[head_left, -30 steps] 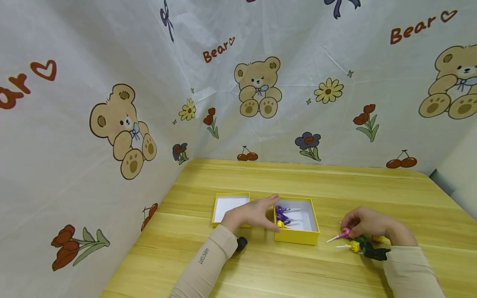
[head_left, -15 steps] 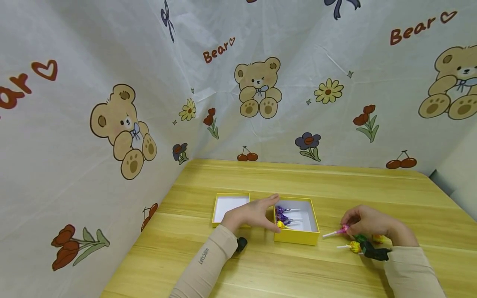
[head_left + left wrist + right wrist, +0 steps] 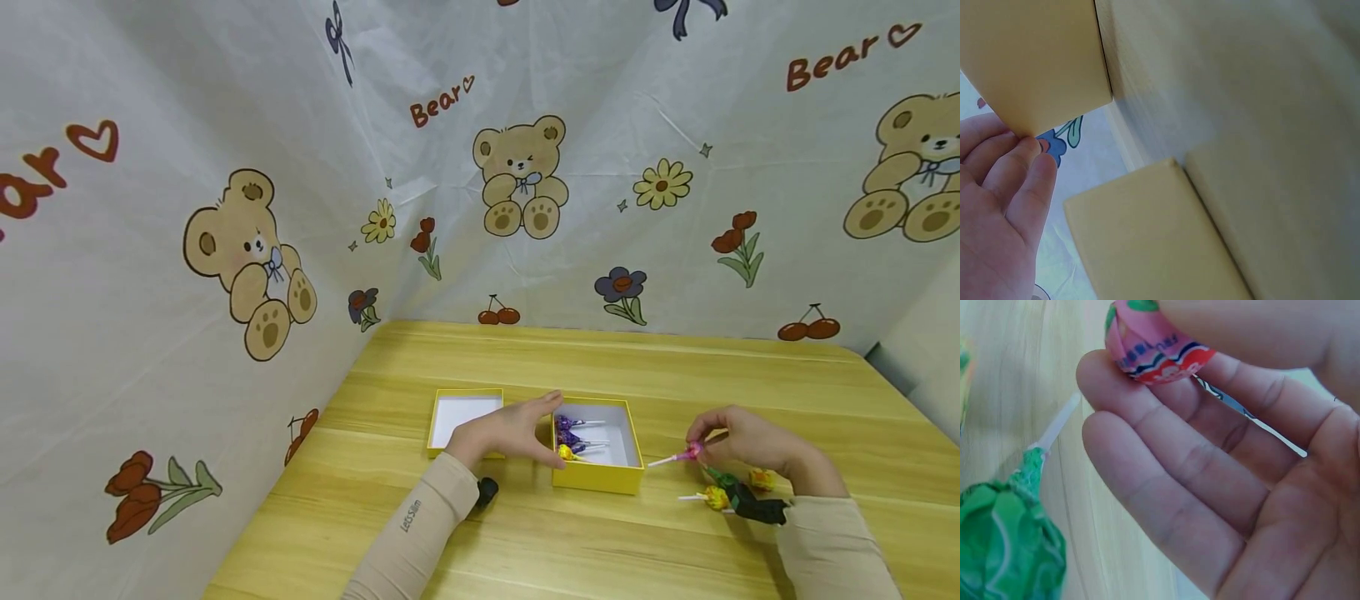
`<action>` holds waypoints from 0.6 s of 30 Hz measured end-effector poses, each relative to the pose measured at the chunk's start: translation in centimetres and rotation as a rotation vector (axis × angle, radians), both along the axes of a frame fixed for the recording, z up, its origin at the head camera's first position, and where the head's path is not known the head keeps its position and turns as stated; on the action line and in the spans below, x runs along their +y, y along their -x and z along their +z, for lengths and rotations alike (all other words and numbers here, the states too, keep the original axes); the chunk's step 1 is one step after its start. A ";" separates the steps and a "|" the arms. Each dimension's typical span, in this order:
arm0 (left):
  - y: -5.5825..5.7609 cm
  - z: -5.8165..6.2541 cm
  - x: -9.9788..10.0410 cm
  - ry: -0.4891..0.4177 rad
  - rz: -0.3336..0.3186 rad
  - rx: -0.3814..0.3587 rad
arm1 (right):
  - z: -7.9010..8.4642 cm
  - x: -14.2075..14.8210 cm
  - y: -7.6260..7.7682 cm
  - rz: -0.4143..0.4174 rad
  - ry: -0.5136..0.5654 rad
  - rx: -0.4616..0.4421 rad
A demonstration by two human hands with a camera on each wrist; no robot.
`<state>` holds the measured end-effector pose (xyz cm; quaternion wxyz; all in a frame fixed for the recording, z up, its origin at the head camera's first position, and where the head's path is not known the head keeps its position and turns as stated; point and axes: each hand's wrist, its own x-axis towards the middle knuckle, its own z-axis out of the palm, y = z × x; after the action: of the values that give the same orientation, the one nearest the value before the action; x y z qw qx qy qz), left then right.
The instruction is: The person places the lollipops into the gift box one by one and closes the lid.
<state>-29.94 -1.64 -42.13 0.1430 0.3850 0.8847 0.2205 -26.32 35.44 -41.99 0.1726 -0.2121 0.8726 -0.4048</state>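
My left hand (image 3: 510,429) spans the left side of an open yellow box (image 3: 597,477), thumb at the front corner and fingers at the back corner. In the left wrist view, fingertips (image 3: 1030,145) touch the box's edge. Purple lollipops (image 3: 567,437) and a yellow lollipop (image 3: 566,452) lie inside along its left wall, sticks pointing right. My right hand (image 3: 750,442) pinches a pink lollipop (image 3: 693,451) by its wrapped head, its white stick pointing left toward the box. Close below that hand are a green lollipop (image 3: 1010,544) and yellow lollipops (image 3: 716,498).
A shallow yellow lid with a white inside (image 3: 465,410) lies left of the box, partly behind the left hand. A dark device (image 3: 486,492) sits at the left wrist, another (image 3: 757,505) at the right wrist. Bear-printed cloth (image 3: 555,275) stands behind the wooden table (image 3: 585,558).
My right hand has lifted slightly with the pink lollipop, whose stick has swung up and left toward the box. My left hand and the box stay in place.
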 end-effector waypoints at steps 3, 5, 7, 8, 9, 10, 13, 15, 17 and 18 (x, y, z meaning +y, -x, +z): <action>0.0 0.0 0.0 0.001 0.000 -0.001 | 0.2 -0.1 0.0 0.000 0.025 -0.003; 0.1 0.0 0.0 0.001 -0.002 -0.001 | 0.2 -0.2 0.1 0.005 0.039 0.005; 0.0 0.0 0.0 0.003 -0.005 -0.001 | 0.2 -0.2 0.2 0.015 0.052 0.022; 0.0 0.1 0.0 0.004 -0.006 -0.002 | 0.2 -0.2 0.2 0.019 0.052 0.032; 0.0 0.1 0.0 0.005 -0.007 0.001 | 0.3 -0.2 0.2 0.023 0.052 0.039; 0.0 0.1 0.0 0.006 -0.008 0.002 | 0.3 -0.2 0.2 0.027 0.051 0.046; 0.0 0.1 0.0 0.008 -0.008 0.003 | 0.5 -0.4 0.2 0.029 0.047 0.052; 0.0 0.2 0.0 0.007 -0.008 0.005 | 0.7 -0.5 0.1 0.017 0.045 0.054; -0.1 0.2 0.0 0.006 -0.010 0.005 | 1.1 -0.6 0.0 -0.001 0.040 0.070; -0.1 0.2 0.0 0.006 -0.011 0.006 | 1.2 -0.7 -0.1 -0.015 0.040 0.076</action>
<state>-29.84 -1.65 -41.97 0.1426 0.3899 0.8837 0.2160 -26.25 34.76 -40.78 0.1323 -0.2242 0.8717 -0.4151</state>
